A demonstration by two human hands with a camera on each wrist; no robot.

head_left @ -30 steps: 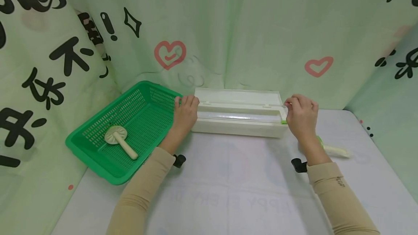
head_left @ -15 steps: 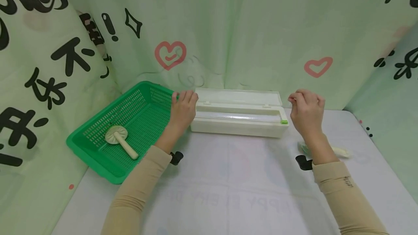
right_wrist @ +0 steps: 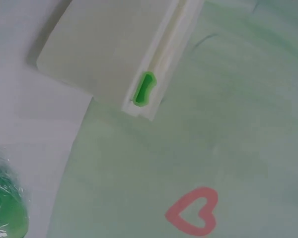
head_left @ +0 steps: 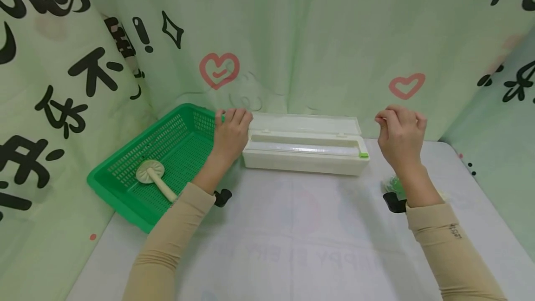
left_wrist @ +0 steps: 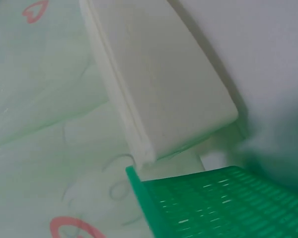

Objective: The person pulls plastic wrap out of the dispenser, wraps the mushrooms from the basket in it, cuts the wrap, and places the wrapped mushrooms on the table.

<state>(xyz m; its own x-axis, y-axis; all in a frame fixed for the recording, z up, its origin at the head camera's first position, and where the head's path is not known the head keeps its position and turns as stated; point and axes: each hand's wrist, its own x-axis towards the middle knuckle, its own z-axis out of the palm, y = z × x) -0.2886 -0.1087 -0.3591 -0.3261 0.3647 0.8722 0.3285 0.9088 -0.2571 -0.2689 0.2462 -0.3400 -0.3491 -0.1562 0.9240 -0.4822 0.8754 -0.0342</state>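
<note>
Two hands up: your left hand (head_left: 231, 133) rests with relaxed fingers on the left end of the white dispenser box (head_left: 305, 150), mid-frame; your right hand (head_left: 400, 139) hovers right of it, fingers curled, holding nothing visible.

2 tan long sleeves (head_left: 175, 240); black wrist mounts (head_left: 394, 202); small print on right sleeve.

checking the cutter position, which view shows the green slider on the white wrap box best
The right wrist view: the green slider fills a clear close-up at the end of the white wrap box. The head view shows it only as a tiny green speck; the left wrist view misses it.
</note>
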